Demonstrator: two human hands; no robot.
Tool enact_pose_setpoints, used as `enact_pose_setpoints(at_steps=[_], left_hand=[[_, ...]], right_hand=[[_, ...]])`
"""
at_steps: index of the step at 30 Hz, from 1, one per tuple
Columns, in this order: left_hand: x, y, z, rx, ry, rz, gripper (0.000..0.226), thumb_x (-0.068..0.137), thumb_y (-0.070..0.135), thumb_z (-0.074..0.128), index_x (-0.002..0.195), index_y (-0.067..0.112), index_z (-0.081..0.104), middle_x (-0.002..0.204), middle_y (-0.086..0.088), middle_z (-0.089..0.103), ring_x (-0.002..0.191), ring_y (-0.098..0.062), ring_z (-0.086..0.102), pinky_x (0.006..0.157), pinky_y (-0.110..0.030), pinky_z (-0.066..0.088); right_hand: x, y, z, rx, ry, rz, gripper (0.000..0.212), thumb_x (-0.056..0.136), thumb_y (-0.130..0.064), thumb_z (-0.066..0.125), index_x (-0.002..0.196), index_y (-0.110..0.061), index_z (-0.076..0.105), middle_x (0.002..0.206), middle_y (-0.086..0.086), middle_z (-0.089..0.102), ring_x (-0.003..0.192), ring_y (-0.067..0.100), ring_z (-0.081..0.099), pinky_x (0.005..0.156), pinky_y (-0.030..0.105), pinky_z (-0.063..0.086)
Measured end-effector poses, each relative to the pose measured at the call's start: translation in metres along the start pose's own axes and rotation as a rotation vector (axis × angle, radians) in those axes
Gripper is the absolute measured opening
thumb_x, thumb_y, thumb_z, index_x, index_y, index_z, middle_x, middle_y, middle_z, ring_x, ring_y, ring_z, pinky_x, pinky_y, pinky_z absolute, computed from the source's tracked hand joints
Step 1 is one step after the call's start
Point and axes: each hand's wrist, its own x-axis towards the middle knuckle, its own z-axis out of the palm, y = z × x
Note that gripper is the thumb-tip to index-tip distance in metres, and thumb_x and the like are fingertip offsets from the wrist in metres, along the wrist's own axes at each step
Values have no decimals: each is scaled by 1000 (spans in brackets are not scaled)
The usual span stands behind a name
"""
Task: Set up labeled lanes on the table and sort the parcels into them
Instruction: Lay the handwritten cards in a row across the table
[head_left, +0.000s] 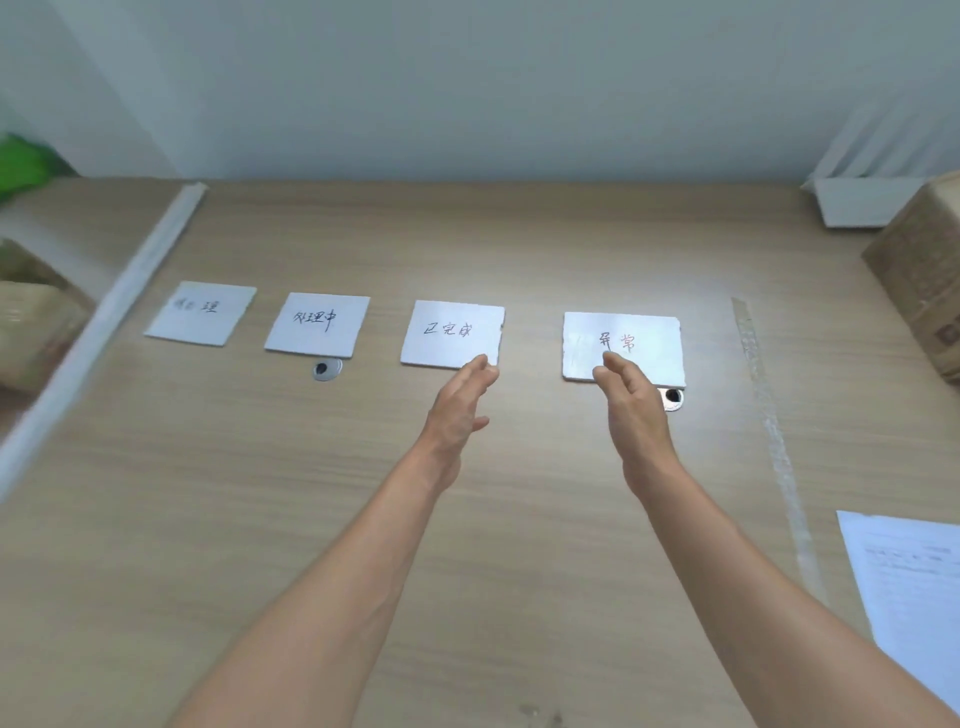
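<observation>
Your left grip (460, 402), released, points at the third label card (441, 312); your right grip (631, 402), also released, overlaps the fourth label card (649, 325).

Printed sheet (909, 597) at right edge, green thing (21, 161) far left

Looks like a plain office or small mailroom. Shows in a wood-grain table (260, 519) with round metal cable ports (327, 369) set into it, backed by a bare pale wall (467, 78); in handwritten white label cards (452, 335) laid in a row; in a cardboard box (924, 280) at the right edge and a printed sheet (909, 582) near it.
</observation>
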Motion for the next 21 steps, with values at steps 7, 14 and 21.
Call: enact_pose_setpoints(at_steps=[7, 14, 21], left_hand=[[-93, -6, -125, -61, 55, 35, 76, 86, 56, 64, 155, 29, 47, 141, 18, 58, 138, -5, 51, 99, -34, 49], [-185, -40, -267, -66, 152, 27, 83, 80, 58, 62, 156, 27, 48, 150, 9, 56, 138, -8, 52, 91, -32, 50], [-255, -73, -391, -105, 242, 23, 65, 97, 48, 66, 156, 25, 48, 151, 5, 55, 135, -10, 52, 92, -34, 50]], right_hand=[[-98, -7, 101, -41, -92, -81, 51, 109, -27, 54, 159, -20, 46, 161, -9, 48, 145, 8, 44, 110, 25, 30], [-204, 9, 219, -43, -186, -76, 48, 108, -23, 56, 156, -19, 49, 159, -6, 51, 143, 14, 50, 114, 30, 36], [-295, 35, 328, -72, -277, -45, 46, 109, -24, 56, 154, -20, 51, 157, -5, 52, 143, 21, 51, 119, 37, 38]])
